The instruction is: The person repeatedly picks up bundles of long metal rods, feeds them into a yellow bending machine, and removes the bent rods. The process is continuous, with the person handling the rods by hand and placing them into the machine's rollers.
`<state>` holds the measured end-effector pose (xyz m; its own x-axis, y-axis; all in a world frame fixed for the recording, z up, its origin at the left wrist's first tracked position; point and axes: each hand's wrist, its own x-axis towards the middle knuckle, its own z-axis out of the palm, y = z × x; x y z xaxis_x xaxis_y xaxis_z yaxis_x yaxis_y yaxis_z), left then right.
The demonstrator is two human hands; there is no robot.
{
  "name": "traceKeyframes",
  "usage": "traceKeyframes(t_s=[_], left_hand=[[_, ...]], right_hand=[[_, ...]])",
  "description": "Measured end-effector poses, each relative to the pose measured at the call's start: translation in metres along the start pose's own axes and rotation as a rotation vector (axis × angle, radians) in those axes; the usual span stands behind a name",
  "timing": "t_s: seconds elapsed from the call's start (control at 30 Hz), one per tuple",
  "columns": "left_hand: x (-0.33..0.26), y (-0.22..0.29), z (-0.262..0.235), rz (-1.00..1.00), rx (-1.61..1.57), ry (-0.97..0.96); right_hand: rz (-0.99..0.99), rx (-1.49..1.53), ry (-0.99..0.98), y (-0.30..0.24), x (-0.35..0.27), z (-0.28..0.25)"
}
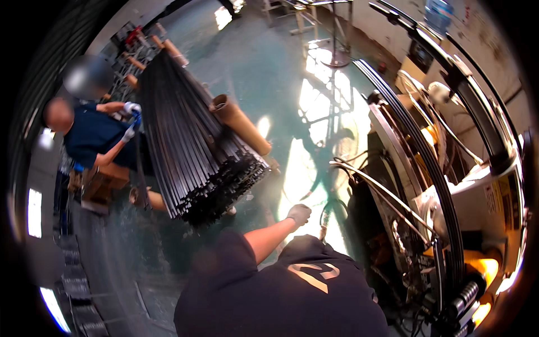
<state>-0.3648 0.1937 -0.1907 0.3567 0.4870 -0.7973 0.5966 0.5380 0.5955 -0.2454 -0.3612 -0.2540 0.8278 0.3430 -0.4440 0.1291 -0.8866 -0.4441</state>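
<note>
My left hand (299, 214), in a whitish glove, hangs in front of my dark shirt over the sunlit floor. Its fingers look curled in, and I see nothing in them. My right hand does not show. Ahead and to the left of my left hand lies a big bundle of long black bars (182, 135), their cut ends toward me. A brown cardboard tube (242, 124) leans along the bundle's right side, nearer to my left hand than the other tubes.
At the left a co-worker (104, 132) in white gloves holds a small blue object (136, 116) beside the bundle. Cardboard boxes (103, 178) stand behind. On the right, a machine (477, 191) with cables and several long black bars (418, 135) rises. A stand (337, 58) is farther ahead.
</note>
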Motion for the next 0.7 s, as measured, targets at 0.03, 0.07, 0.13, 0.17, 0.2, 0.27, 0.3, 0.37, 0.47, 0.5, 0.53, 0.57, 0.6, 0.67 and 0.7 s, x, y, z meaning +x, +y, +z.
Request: traceKeyframes(t_s=[0.03,0.07,0.13,0.17,0.2,0.27,0.3,0.37,0.47,0.5,0.53,0.57,0.6,0.67,0.7], left_hand=[[-0.023,0.024,0.009,-0.002,-0.044,0.012],[-0.018,0.023,0.018,0.037,-0.05,-0.001],[-0.044,0.058,0.048,0.108,-0.101,-0.051],[-0.057,0.073,0.062,0.123,-0.139,-0.079],[-0.068,0.088,0.073,0.138,-0.168,-0.131],[-0.063,0.097,0.093,0.206,-0.186,-0.259],[-0.051,0.094,0.095,0.231,-0.288,-0.349],[-0.084,0.129,0.116,0.304,-0.304,-0.316],[-0.09,0.16,0.146,0.342,-0.328,-0.423],[-0.093,0.173,0.155,0.342,-0.314,-0.434],[-0.102,0.188,0.167,0.361,-0.351,-0.472],[-0.11,0.202,0.179,0.378,-0.39,-0.509],[-0.114,0.214,0.189,0.416,-0.441,-0.543],[-0.112,0.244,0.199,0.49,-0.487,-0.698],[-0.14,0.262,0.214,0.654,-0.385,-0.701]], right_hand=[[-0.331,-0.217,0.053,0.03,-0.004,0.006],[-0.361,-0.233,0.076,0.028,0.008,0.005],[-0.349,-0.249,0.162,0.031,0.011,0.003],[-0.323,-0.254,0.198,0.037,0.001,0.002],[-0.317,-0.211,0.169,0.04,-0.013,0.002],[-0.242,-0.248,0.115,0.053,-0.025,-0.016],[-0.184,-0.336,0.081,0.068,-0.019,-0.032],[0.245,0.289,0.169,-0.002,-0.035,-0.072],[0.571,1.028,0.315,-0.016,-0.036,-0.099],[0.601,1.068,0.38,-0.042,-0.044,-0.125],[0.501,1.162,0.437,-0.014,-0.045,-0.124],[0.487,1.225,0.594,-0.019,-0.042,-0.133],[0.386,1.212,0.61,-0.02,-0.045,-0.153],[0.177,1.339,0.778,-0.024,-0.042,-0.184],[0.136,1.38,0.865,-0.023,-0.042,-0.198]])
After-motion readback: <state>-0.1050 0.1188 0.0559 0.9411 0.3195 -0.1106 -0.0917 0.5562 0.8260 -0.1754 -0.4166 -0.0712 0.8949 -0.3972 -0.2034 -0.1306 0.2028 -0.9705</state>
